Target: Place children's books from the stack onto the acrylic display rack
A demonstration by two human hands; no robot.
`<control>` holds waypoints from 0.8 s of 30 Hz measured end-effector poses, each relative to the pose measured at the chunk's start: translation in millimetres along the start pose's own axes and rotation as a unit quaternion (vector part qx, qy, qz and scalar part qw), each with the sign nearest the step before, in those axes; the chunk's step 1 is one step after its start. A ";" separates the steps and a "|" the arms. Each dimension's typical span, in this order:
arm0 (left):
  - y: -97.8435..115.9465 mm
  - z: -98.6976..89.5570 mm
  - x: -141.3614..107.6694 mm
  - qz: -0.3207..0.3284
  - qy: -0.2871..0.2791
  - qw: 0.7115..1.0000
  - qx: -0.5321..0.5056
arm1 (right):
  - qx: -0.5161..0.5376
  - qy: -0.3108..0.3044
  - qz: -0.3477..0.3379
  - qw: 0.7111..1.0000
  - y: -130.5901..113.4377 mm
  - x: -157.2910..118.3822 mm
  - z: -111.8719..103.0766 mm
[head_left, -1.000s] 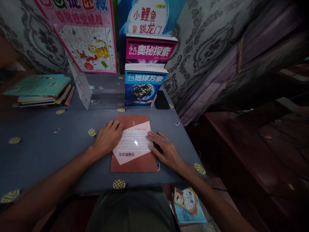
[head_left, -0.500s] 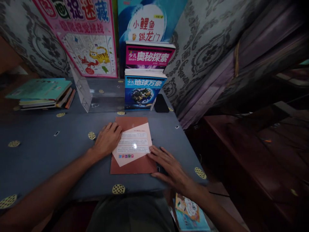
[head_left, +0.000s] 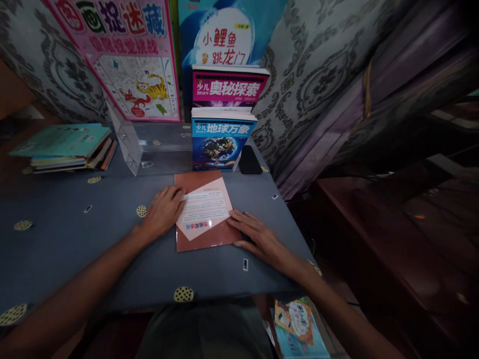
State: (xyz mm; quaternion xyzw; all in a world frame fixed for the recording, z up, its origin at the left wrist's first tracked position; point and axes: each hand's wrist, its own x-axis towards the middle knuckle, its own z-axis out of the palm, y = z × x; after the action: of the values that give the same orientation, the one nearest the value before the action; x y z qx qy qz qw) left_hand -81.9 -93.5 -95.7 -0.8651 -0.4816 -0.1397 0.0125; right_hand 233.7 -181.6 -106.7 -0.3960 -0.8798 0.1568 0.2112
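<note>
Between a loosely bent left hand (head_left: 164, 207) and a spread right hand (head_left: 260, 237), a glossy, rectangular reddish-brown booklet (head_left: 204, 211) has been slid forward, nearer the upright blue, globe-covered paperback (head_left: 220, 145) beyond.

Bare forearms (head_left: 107, 265) angled inward, left hand (head_left: 162, 211) loosely curled, right hand (head_left: 260, 239) flatter with fingers (head_left: 244, 222) extended.

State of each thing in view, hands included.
Brown book, closed, flat on table
Left hand, touching book's left edge
Right hand, touching book's right edge, thumb spread
Pink book, closed, standing
Carp book, closed, standing, partly hidden
Magenta book, closed, standing, partly hidden
Globe book, closed, standing
Book stack, closed, lying flat
Phone, lying flat, dark
</note>
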 end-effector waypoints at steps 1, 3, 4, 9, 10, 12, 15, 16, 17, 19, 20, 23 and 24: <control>-0.5 0.4 0.0 -0.001 0.001 1.000 -0.004 | -0.001 0.002 0.003 1.000 0.5 0.2 0.3; -1.2 0.3 -0.2 0.000 0.003 1.000 -0.007 | 0.000 0.004 0.008 1.000 0.2 0.5 1.0; -1.4 -0.1 -0.5 0.001 0.004 1.000 -0.005 | 0.000 0.006 0.012 1.000 -0.7 0.6 1.5; -0.6 -4.2 -0.9 0.004 0.002 1.000 0.004 | -0.001 0.026 0.028 0.999 -9.7 -0.7 5.3; -0.1 -5.0 -0.6 0.005 -0.002 1.000 0.005 | -0.001 0.031 0.031 0.999 -11.6 -1.4 6.3; 1.2 -6.6 0.2 0.004 -0.012 1.000 0.007 | -0.003 0.042 0.034 0.999 -15.4 -3.7 8.4; 3.3 -8.8 1.0 -0.001 -0.023 1.000 0.013 | -0.004 0.071 0.031 0.997 -21.1 -9.5 11.5; 3.9 -9.4 1.1 -0.003 -0.024 1.000 0.015 | -0.004 0.086 0.031 0.996 -23.0 -12.0 12.5; 4.3 -9.8 1.1 -0.004 -0.025 1.000 0.017 | -0.005 0.102 0.031 0.994 -25.1 -14.6 13.3; 4.6 -10.2 0.7 -0.003 -0.025 0.999 0.019 | -0.009 0.130 0.030 0.991 -29.2 -19.7 14.3; 4.5 -10.1 0.4 -0.002 -0.025 1.000 0.020 | -0.014 0.140 0.028 0.990 -31.3 -22.0 14.6; 3.9 -9.3 -0.3 0.004 -0.019 1.000 0.019 | -0.038 0.156 0.025 0.987 -39.1 -27.0 14.7; 3.8 -9.1 -0.3 0.004 -0.017 1.000 0.018 | -0.045 0.158 0.026 0.986 -42.7 -27.6 15.0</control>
State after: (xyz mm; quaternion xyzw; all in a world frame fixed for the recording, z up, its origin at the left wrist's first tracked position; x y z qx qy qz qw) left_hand -81.0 -97.2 -86.6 -0.8692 -0.4803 -0.1159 0.0204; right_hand 215.8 -231.5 -107.6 -0.4475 -0.8311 0.0576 0.3252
